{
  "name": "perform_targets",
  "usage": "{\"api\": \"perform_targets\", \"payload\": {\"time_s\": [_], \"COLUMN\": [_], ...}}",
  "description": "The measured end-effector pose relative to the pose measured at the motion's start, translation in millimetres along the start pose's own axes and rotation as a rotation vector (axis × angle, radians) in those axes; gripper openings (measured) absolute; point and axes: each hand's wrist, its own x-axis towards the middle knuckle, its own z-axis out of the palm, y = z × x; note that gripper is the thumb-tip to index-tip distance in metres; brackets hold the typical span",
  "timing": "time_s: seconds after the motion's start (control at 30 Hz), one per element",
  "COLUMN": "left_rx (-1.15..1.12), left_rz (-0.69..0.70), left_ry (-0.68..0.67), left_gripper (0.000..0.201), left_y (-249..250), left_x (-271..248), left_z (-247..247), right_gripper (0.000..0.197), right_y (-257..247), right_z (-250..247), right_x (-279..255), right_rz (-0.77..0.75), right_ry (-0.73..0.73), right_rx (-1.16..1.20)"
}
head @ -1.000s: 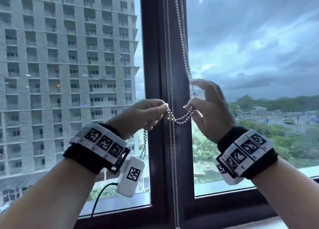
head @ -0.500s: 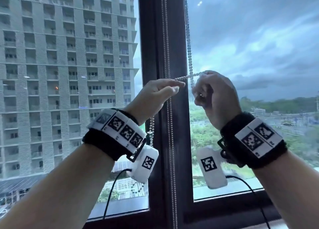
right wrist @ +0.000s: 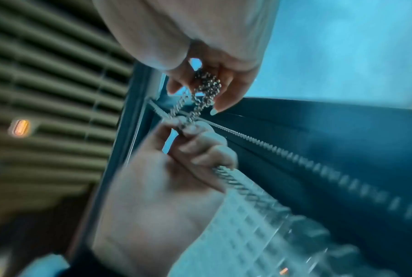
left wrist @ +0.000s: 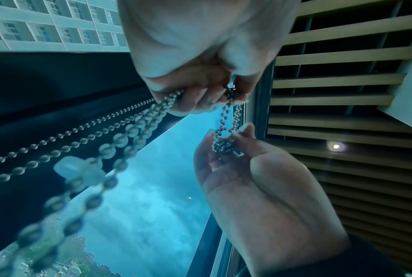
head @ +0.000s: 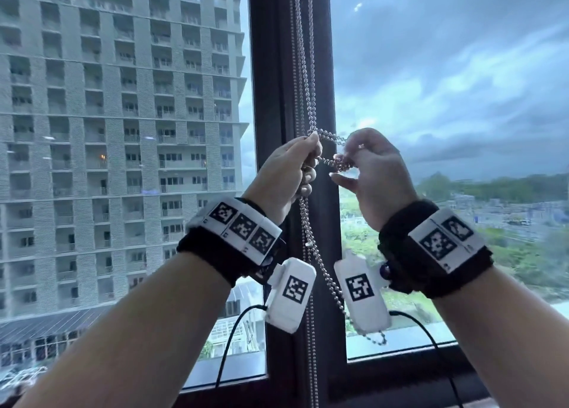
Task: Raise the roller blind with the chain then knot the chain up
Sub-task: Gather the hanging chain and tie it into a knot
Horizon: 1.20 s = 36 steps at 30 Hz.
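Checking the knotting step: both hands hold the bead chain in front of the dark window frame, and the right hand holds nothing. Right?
Not quite. The right hand pinches a bunched loop of the bead chain, as the left wrist view shows. The left hand grips it too, before the window frame.

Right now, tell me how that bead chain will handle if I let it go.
Probably floppy: the bead chain sags between the left hand and right hand. Smooth metal beads may slip, so an unfinished knot could loosen. Its slack would likely drop and swing against the window frame.

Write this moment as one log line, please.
stage: knotting | left hand: grips silver bead chain | right hand: pinches bunched chain loop | blind: out of view | knot: unfinished
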Motion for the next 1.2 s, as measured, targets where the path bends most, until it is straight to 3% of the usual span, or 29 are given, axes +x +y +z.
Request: {"api": "perform_targets", "payload": {"time_s": [0.07,0.13,0.2,0.27,0.37,0.43,0.53,0.7,0.8,1.0,1.2], "left_rx": [-0.035,-0.061,-0.053,-0.031,-0.066,-0.113,-0.133,0.016,0.066,0.129,0.06], "left_rz": [-0.026,-0.061,-0.09,-0.115,-0.158,-0.174,-0.2,-0.221,-0.192,-0.111,-0.096], "left_ry": [-0.046,-0.09,-0.156,-0.242,-0.373,-0.445,-0.488,-0.433,-0.393,-0.245,-0.238], "left_gripper": [0.031,0.031,0.034,0.036,0.037,0.037,0.037,0.032,0.018,0.029,0.031], "left_y": [1.6,4.5,7.4,9.6,11.1,11.0,9.5,6.8,6.7,2.7,7.2], "left_x": [0.4,0.0,-1.0,-3.1,-6.6,-9.1,-11.3,-12.1,-12.8,-13.5,-10.4], "left_z": [-0.6,-1.0,-2.3,-3.2,-6.4,-10.2,-16.4,-22.7,-23.3,-23.7,-36.3], "right_gripper": [0.038,0.033,0.029,0.027,0.039,0.04,0.038,0.034,0.031,0.031,0.033], "right_y": [4.8,8.1,6.4,0.0,-14.4,-20.0,-21.9,-18.3,-12.1,-24.8,-30.1], "right_z": [4.4,6.4,7.7,9.6,8.9,2.4,-5.8,-9.7,-7.1,1.0,-18.9], "right_x": [0.6,6.5,13.2,14.7,6.8,1.4,-1.8,4.9,4.9,4.1,2.2], "right_rz": [-0.296,-0.434,-0.37,-0.206,0.038,0.111,0.08,-0.191,-0.171,0.069,0.144], "right_ry": [0.03,0.056,0.018,-0.121,-0.343,-0.491,-0.586,-0.432,-0.376,-0.126,-0.268], "right_rx": [-0.395,-0.551,-0.588,-0.555,-0.298,-0.182,-0.274,-0.595,-0.656,-0.164,0.279]}}
